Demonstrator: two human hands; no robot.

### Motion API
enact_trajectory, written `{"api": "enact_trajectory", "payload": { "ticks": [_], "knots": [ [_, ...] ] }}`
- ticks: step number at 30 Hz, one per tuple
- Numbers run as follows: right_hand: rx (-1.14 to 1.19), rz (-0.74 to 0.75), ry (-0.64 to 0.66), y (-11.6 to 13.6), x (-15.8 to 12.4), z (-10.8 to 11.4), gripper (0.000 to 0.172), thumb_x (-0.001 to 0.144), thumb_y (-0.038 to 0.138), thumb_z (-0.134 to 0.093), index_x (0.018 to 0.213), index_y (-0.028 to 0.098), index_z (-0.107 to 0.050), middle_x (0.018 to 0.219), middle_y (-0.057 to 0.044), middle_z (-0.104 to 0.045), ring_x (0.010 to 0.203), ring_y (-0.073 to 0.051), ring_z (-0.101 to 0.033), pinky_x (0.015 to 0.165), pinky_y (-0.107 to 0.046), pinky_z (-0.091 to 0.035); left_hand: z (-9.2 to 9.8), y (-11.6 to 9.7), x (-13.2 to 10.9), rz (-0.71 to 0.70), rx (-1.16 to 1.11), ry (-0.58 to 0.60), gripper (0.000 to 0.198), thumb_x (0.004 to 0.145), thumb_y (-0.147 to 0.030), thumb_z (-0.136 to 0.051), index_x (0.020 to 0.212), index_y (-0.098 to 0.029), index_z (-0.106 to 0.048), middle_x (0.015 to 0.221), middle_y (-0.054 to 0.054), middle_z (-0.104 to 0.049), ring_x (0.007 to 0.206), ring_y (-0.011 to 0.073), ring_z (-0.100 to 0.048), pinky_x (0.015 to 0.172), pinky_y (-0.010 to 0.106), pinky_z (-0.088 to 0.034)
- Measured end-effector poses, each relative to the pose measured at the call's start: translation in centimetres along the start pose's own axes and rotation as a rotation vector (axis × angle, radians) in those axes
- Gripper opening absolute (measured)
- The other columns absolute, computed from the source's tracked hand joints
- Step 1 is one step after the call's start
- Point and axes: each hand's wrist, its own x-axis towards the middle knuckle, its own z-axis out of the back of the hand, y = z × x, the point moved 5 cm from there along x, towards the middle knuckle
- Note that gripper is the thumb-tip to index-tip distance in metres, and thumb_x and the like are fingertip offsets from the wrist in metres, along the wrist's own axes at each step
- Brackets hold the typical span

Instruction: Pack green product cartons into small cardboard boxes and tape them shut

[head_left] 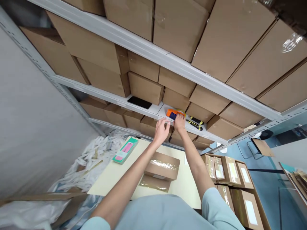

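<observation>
Gripping the orange tape dispenser with the right hand, fingers curled over its near end, up on the white shelf and just beside two yellow-and-black knives. Resting the left hand loose and open-fingered against the shelf edge, holding nothing. Best to wrap the grip round the dispenser's body, fully closed before any lift, and to steer clear of the knives alongside. Worth bracing on the shelf edge with the left hand, given the sealed box on the table directly below.
</observation>
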Motion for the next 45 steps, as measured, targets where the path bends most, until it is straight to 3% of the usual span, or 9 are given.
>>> {"api": "enact_trajectory", "payload": {
  "ticks": [5, 8, 13, 18, 22, 33, 36, 40, 45],
  "knots": [
    [0.014, -0.028, 0.130, -0.6, 1.1, 0.9, 0.051, 0.111, 0.014, -0.058, 0.158, -0.004, -0.056, 0.153, -0.035, -0.072, 0.145, -0.035, -0.070, 0.130, -0.044, -0.047, 1.5, 1.8, -3.4, 0.102, -0.032, 0.038, 0.021, 0.107, -0.033, -0.057, 0.114, -0.025, -0.074, 0.136, 0.015, -0.080, 0.134, 0.0335, -0.073, 0.124, 0.055, -0.056],
    [0.049, 0.003, 0.112, -1.1, -0.6, 1.3, 0.048, 0.114, 0.020, -0.058, 0.156, -0.001, -0.056, 0.151, -0.034, -0.073, 0.142, -0.035, -0.071, 0.128, -0.044, -0.048, 2.2, 2.7, -6.1, 0.140, -0.079, 0.108, 0.022, 0.106, -0.034, -0.057, 0.116, -0.024, -0.075, 0.133, 0.014, -0.082, 0.133, 0.0336, -0.076, 0.123, 0.055, -0.059],
    [0.599, -0.060, -0.112, -0.2, -12.5, -1.6, 0.046, 0.117, 0.044, -0.056, 0.150, 0.012, -0.059, 0.138, -0.024, -0.078, 0.128, -0.036, -0.074, 0.117, -0.050, -0.059, 5.1, 3.7, -13.4, 0.263, -0.211, 0.170, 0.032, 0.107, -0.046, -0.063, 0.127, -0.024, -0.074, 0.131, 0.012, -0.083, 0.118, 0.0296, -0.082, 0.112, 0.051, -0.068],
    [1.315, -0.211, 0.006, 4.2, -26.1, -5.6, 0.062, 0.105, 0.077, -0.071, 0.130, 0.020, -0.068, 0.121, -0.012, -0.081, 0.113, -0.027, -0.076, 0.107, -0.041, -0.064, 8.3, 2.2, -20.3, 0.294, -0.228, 0.226, 0.030, 0.106, -0.049, -0.072, 0.122, -0.024, -0.075, 0.117, 0.008, -0.081, 0.098, 0.0240, -0.082, 0.096, 0.042, -0.072],
    [1.464, -0.358, 0.036, 6.6, -30.5, -5.9, 0.070, 0.097, 0.082, -0.078, 0.129, 0.021, -0.070, 0.126, -0.012, -0.082, 0.119, -0.027, -0.077, 0.117, -0.043, -0.063, 10.0, 0.9, -22.8, 0.244, -0.122, 0.245, 0.021, 0.107, -0.043, -0.075, 0.117, -0.025, -0.075, 0.113, 0.007, -0.079, 0.096, 0.0233, -0.079, 0.093, 0.039, -0.071],
    [1.489, -0.318, 0.223, 8.2, -32.2, -4.1, 0.076, 0.090, 0.091, -0.080, 0.121, 0.022, -0.078, 0.112, -0.010, -0.088, 0.110, -0.031, -0.084, 0.104, -0.047, -0.072, 13.6, -1.3, -23.6, 0.101, -0.064, 0.384, 0.019, 0.111, -0.044, -0.073, 0.115, -0.027, -0.079, 0.118, 0.007, -0.084, 0.106, 0.0250, -0.082, 0.104, 0.040, -0.069],
    [1.413, -0.263, 0.186, 8.1, -32.7, -3.7, 0.073, 0.093, 0.088, -0.081, 0.126, 0.022, -0.079, 0.121, -0.010, -0.088, 0.115, -0.030, -0.084, 0.109, -0.045, -0.070, 15.3, -1.0, -21.9, 0.134, -0.101, 0.343, 0.020, 0.109, -0.044, -0.074, 0.117, -0.027, -0.081, 0.110, 0.006, -0.083, 0.098, 0.0233, -0.080, 0.098, 0.039, -0.070],
    [1.302, -0.163, 0.235, 7.6, -34.2, -3.2, 0.065, 0.100, 0.079, -0.080, 0.134, 0.024, -0.077, 0.126, -0.009, -0.088, 0.115, -0.029, -0.084, 0.109, -0.045, -0.069, 17.9, -1.1, -18.6, 0.151, -0.176, 0.240, 0.038, 0.113, -0.047, -0.066, 0.141, -0.024, -0.076, 0.129, 0.010, -0.080, 0.108, 0.0229, -0.079, 0.098, 0.038, -0.069],
    [1.080, -0.015, 0.252, 6.3, -35.8, -2.9, 0.057, 0.107, 0.074, -0.076, 0.131, 0.022, -0.076, 0.118, -0.011, -0.087, 0.108, -0.030, -0.083, 0.101, -0.045, -0.070, 18.0, -2.5, -16.1, 0.056, -0.202, 0.434, 0.048, 0.110, -0.054, -0.070, 0.147, -0.025, -0.077, 0.139, 0.011, -0.077, 0.125, 0.0275, -0.076, 0.104, 0.041, -0.069]
  ]
}}
